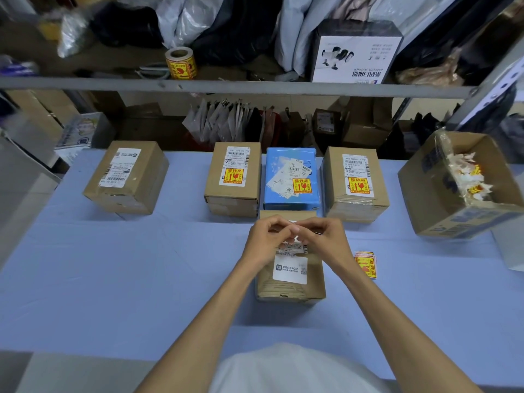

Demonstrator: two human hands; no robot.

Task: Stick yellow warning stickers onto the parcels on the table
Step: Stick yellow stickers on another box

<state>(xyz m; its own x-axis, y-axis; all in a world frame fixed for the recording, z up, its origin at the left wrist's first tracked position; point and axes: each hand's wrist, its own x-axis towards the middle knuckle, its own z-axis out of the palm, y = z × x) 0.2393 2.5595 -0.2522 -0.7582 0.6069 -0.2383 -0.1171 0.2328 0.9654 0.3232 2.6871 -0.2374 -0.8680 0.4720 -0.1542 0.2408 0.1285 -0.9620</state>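
Observation:
A brown parcel (pixel 292 279) with a white shipping label lies in front of me on the blue table (pixel 113 265). Above it my left hand (pixel 265 242) and my right hand (pixel 326 242) meet, fingertips pinching a small white sticker piece (pixel 293 224) between them. A stack of yellow warning stickers (pixel 366 263) lies just right of the parcel. Further back stand a brown parcel (pixel 234 178), a blue parcel (pixel 292 180) and another brown parcel (pixel 355 182), each bearing a yellow sticker. A brown parcel (pixel 127 177) at the far left shows only a white label.
An open cardboard box (pixel 465 188) holding peeled sticker backings stands at the right. A roll of yellow stickers (pixel 181 63) sits on the shelf (pixel 226 86) above the table's far edge, among bags and a white carton (pixel 354 56).

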